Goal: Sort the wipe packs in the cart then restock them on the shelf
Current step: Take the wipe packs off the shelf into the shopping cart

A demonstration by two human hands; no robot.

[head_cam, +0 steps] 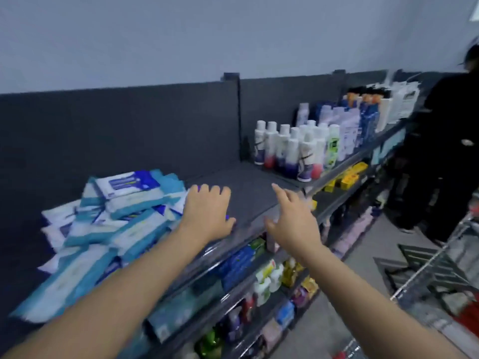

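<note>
L grip (207, 211) at right edge of wipe-pack pile (108, 216) on shelf (248, 187), hold unclear; R grip (290, 221) released, fingers spread, further right.

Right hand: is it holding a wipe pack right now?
No, the right hand is open with fingers spread above the shelf, nothing in it; the wipe packs lie piled further left.

Cool, dim, even light with soft shadows. The whole view is smeared by motion blur. Wide-angle bending curves the edges.
</note>
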